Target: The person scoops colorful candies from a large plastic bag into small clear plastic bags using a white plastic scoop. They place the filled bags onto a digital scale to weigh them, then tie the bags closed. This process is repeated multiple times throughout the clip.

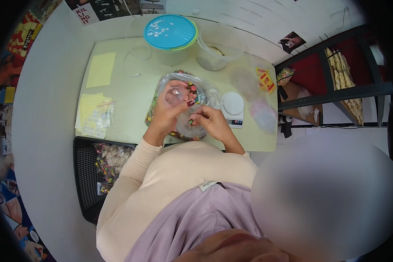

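Note:
A large clear plastic bag of small multicoloured candies stands open on the pale green table, close to my body. Over its mouth, my left hand holds a small clear plastic bag or cup, its exact kind unclear. My right hand has its thumb and fingers pinched together at the right of the big bag, with something small and green at the fingertips. Loose candies show inside the bag just beyond my left fingers. Right of the bag sits a white digital kitchen scale with nothing on its round plate.
At the back are a tub with a blue lid and an open clear tub. Yellow papers, a white cable and small zip bags lie left. A black basket holds candy bags; a metal shelf stands right.

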The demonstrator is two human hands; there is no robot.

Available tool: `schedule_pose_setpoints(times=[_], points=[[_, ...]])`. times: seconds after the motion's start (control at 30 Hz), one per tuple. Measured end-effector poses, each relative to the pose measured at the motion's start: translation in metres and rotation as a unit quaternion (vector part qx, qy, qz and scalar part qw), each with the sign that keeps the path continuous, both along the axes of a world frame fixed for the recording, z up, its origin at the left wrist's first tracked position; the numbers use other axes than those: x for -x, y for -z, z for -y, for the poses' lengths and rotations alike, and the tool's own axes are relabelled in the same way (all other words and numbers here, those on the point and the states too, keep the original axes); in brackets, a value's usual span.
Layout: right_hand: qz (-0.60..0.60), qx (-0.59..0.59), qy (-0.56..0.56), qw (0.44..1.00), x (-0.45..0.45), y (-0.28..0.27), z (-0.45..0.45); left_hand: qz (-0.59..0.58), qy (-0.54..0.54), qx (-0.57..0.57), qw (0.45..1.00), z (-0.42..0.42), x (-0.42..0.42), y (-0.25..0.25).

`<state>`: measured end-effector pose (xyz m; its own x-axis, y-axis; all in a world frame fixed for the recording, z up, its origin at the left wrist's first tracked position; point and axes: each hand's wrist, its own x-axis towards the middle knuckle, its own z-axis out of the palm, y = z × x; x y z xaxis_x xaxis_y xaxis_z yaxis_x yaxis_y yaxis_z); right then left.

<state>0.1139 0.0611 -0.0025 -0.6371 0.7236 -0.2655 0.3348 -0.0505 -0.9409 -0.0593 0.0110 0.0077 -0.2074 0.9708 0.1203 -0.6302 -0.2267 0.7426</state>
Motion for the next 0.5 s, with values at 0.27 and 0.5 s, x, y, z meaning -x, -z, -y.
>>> schedule_pose_setpoints(times=[0.27,0.5], points=[[0.203,-0.364,0.003,0.909,-0.017,0.027,-0.025,-0.268,-0.156,0.101,0.945,0.014,0.045,0.003],[0.220,-0.302,-0.010,0.927,-0.011,0.047,-0.030,-0.351,-0.123,0.193,0.908,0.051,0.068,0.058]])
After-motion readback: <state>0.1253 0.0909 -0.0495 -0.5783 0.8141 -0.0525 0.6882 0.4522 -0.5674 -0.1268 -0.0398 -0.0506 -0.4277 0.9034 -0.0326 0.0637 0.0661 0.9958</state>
